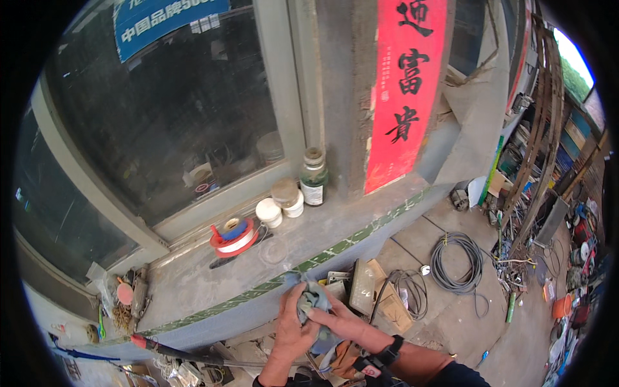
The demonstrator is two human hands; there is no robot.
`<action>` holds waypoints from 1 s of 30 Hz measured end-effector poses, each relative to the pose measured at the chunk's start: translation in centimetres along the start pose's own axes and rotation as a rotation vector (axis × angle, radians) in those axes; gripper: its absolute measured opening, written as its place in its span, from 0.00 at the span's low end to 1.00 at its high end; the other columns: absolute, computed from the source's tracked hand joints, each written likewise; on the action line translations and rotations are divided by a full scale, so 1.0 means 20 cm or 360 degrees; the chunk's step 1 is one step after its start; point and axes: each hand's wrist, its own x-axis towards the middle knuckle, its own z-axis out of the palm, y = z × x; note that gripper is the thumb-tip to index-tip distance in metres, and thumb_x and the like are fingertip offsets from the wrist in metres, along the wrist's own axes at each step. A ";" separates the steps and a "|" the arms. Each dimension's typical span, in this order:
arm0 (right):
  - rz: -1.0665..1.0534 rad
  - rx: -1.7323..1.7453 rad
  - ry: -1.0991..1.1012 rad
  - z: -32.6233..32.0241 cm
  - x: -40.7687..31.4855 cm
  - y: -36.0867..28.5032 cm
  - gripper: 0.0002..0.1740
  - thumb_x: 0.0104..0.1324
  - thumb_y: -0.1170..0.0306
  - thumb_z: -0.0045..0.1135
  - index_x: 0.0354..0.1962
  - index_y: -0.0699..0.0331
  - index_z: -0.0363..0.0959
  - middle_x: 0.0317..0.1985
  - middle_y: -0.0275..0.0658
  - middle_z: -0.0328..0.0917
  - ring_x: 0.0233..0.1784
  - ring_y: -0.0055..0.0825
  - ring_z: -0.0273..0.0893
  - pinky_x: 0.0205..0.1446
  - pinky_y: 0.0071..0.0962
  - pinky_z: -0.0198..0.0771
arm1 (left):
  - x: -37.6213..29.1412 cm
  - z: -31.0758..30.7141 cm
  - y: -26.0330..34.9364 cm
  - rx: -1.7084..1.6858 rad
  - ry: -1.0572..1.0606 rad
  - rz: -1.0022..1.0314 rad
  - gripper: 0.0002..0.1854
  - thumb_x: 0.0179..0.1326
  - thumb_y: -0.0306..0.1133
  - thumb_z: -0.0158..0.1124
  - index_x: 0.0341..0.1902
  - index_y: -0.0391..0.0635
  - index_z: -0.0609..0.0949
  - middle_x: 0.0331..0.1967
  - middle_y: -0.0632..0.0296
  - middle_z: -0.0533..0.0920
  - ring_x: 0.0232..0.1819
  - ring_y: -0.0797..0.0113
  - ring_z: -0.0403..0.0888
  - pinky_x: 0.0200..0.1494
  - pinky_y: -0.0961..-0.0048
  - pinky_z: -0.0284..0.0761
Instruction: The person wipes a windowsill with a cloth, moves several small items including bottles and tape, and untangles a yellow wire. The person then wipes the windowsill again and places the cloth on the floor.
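Both hands meet in front of the window sill's green edge, low in the middle of the head view. My left hand (294, 321) holds one side of a crumpled grey-green cloth (311, 301), its fingers curled around it. From the right, my right hand (341, 318) presses on the same cloth with its thumb. Part of the cloth hangs below the hands. Whether something is wrapped inside it I cannot tell. A strap with a small device is on the right wrist.
On the sill (193, 285) stand a red reel (235, 245), white tubs (269, 213) and a glass bottle (314, 179). A long bar with a red end (179, 353) lies below left. Coiled cable (457, 263), a cardboard box (391, 300) and piled scrap occupy the floor at right.
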 end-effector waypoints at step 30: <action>0.0049 -0.2265 0.1992 -1.45 0.45 -1.09 0.17 0.59 0.58 0.61 0.42 0.59 0.80 0.36 0.53 0.83 0.40 0.49 0.83 0.43 0.47 0.78 | -0.03 -0.41 -0.54 0.1615 0.0748 0.0218 0.23 0.52 0.29 0.70 0.54 0.42 0.79 0.57 0.52 0.76 0.59 0.44 0.69 0.62 0.51 0.65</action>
